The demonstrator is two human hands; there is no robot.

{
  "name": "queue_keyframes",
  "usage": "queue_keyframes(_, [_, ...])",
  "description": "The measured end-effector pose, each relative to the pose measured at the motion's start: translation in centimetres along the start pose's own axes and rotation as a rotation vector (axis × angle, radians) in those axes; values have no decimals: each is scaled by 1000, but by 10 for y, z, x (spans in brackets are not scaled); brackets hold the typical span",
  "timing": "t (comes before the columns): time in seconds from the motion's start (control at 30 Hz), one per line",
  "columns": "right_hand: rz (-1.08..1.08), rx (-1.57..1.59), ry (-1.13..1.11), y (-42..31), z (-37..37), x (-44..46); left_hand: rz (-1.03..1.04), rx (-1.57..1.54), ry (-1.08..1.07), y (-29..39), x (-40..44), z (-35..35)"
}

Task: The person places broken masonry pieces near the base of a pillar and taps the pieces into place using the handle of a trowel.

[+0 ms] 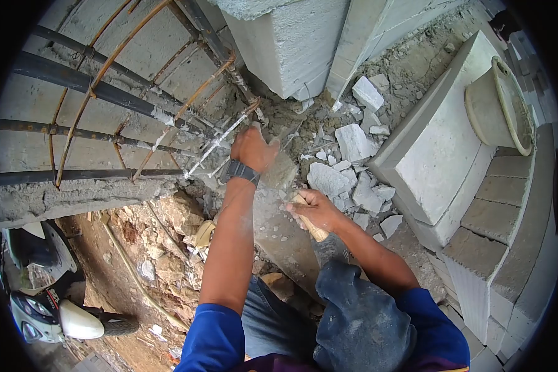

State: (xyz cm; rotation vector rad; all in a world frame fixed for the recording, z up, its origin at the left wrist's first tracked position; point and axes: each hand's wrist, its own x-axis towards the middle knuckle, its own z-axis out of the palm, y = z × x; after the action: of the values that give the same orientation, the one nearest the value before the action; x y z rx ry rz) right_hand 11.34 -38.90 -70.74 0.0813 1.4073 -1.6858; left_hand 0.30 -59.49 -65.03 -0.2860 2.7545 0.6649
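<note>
Handle (317, 229), likely light and stiff, best gripped mid-length, sits wrapped in my right hand (319, 211), right of my left hand (252, 149), curled beside a whitened rod (219, 143) (its hold I can't tell).

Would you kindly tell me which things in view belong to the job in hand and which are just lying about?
Likely part of the job:
wooden handle, gripped in the right hand
white-crusted steel bar, beside the left hand

Probably just lying about:
broken pale chunks, loose
bucket, set aside
motorbike, off to the side
</note>
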Motion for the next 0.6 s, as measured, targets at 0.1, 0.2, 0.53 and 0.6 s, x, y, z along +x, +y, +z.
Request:
queue_keyframes(0.1, [7, 6, 16, 5, -4, -18, -79, -81, 51, 10, -16, -5])
queue_keyframes(0.2, [4, 3, 50, 11, -9, -32, 127, -213, 365, -2, -26, 8])
queue_keyframes(0.53, [-38, -234, 121, -49, -44, -83, 145, -684, 495, -11, -98, 71])
queue_keyframes(0.6, [-15, -180, 97, -71, -52, -82, 93, -808, 435, -12, -115, 94])
